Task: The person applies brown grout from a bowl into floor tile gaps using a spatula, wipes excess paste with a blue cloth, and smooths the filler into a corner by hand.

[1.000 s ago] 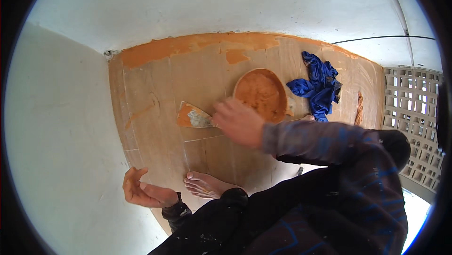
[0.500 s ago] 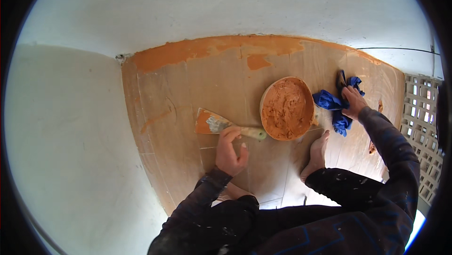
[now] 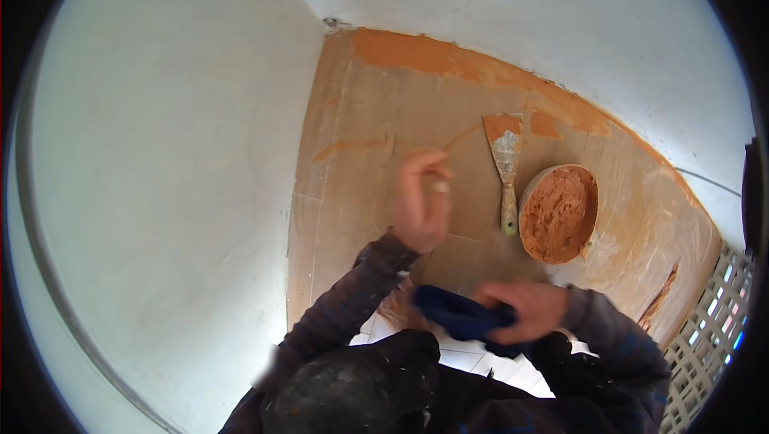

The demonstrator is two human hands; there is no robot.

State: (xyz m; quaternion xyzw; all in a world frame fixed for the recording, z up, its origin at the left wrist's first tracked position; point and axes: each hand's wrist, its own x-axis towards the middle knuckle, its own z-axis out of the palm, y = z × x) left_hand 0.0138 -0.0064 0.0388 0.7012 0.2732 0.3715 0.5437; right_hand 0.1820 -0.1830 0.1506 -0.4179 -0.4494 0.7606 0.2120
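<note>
Bunched in my right hand (image 3: 525, 310) is a dark blue cloth (image 3: 456, 314), its loose end trailing left in front of my body. My left hand (image 3: 423, 202) hangs over the floor to the left of the scraper, with no tool visible in it; its fingers look curled but are smeared by motion. The broad putty knife (image 3: 505, 170) lies flat on the tiles, blade pointing at the wall, orange paste on its blade. Just right of its handle sits a round bowl (image 3: 558, 214) filled with orange-brown filler paste.
Orange paste (image 3: 432, 56) lines the joint between floor and white wall (image 3: 641, 74). Another pale wall (image 3: 160, 154) rises on the left. A lattice block screen (image 3: 709, 330) stands at the lower right, near a brown twisted strip (image 3: 661, 298) on the wood-look floor (image 3: 416, 106).
My right hand has lifted the blue cloth off the floor and brought it toward my body. My left hand has let go of the putty knife. The view has swung left.
</note>
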